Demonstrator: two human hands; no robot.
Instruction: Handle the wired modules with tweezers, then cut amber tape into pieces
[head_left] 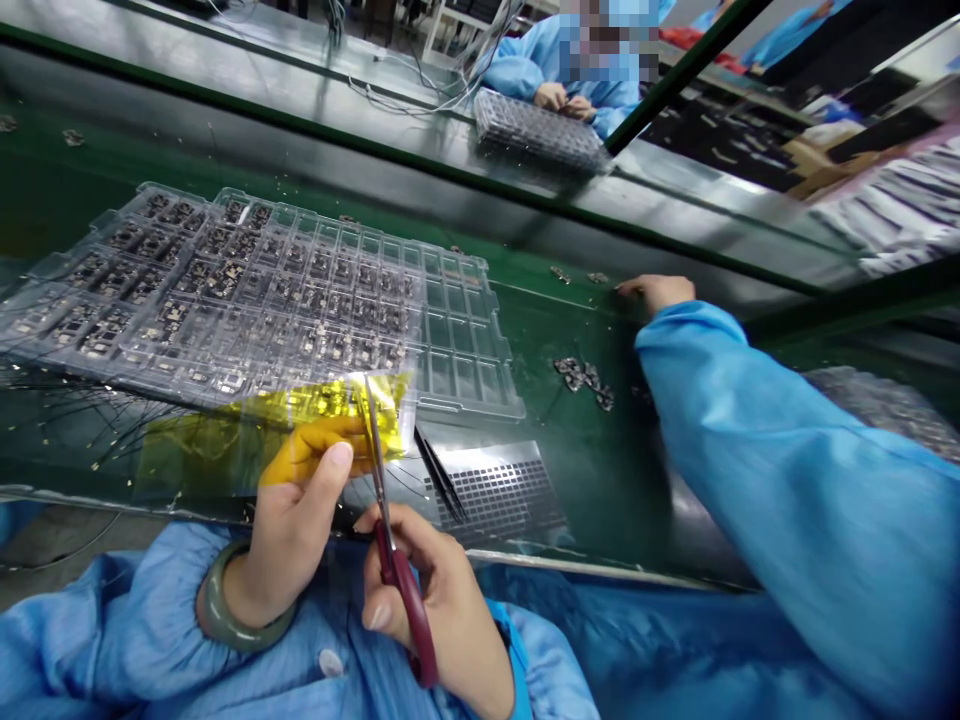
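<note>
- Clear trays [469,335] — boards [234,275] already sit in many left and middle cells.
- Yellow film [300,405], at the trays' near edge — pinched in the left hand [300,510], its cut apparently unfinished.
- Scissors [388,545], gripped by the right hand [450,600], blades across the film.

Left hand [289,525] and right hand [461,610] close together

The left hand rises from a slanted wrist [249,588], its thumb [330,475] pointing up and to the right in a pinch. Just beside it and lower, the right hand is turned inward, fingers [424,532] curled into a closed grip.
</note>
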